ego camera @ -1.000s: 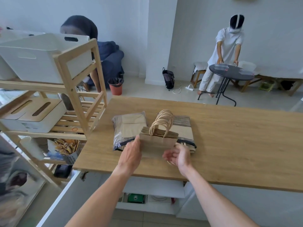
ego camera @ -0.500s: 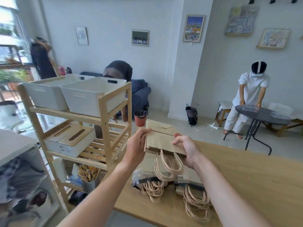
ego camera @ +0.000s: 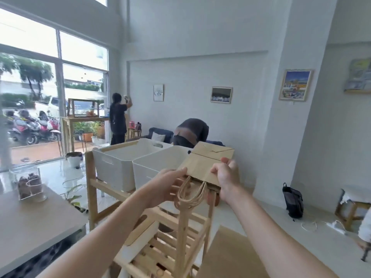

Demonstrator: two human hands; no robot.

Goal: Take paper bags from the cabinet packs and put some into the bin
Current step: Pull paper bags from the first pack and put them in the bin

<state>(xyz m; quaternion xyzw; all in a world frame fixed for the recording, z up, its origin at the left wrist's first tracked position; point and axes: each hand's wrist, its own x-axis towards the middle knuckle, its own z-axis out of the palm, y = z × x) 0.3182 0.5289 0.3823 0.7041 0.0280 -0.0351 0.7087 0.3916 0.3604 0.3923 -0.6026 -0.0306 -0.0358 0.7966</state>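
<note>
A flat stack of brown paper bags (ego camera: pixel 207 163) is held out in front of me, folded bottoms pointing away and twisted paper handles (ego camera: pixel 190 194) hanging down toward me. My left hand (ego camera: pixel 167 185) grips its left edge and my right hand (ego camera: pixel 226 177) grips its right edge. The stack hovers over the near right corner of a white plastic bin (ego camera: pixel 152 169) on the top shelf of a wooden rack (ego camera: pixel 182 227). A second white bin (ego camera: pixel 118 159) stands to its left. The packs on the table are out of view.
A grey counter (ego camera: pixel 30 221) with a clear container (ego camera: pixel 30 185) is at lower left. The wooden table corner (ego camera: pixel 222 255) lies below my right arm. A black backpack (ego camera: pixel 293 201) and a stool (ego camera: pixel 353 207) stand by the right wall. Two people (ego camera: pixel 118 119) are at the back.
My view has swung up and left, away from the table. Both hands lifted the stack of bags off the packs and carried it over to the white bin on the rack.
</note>
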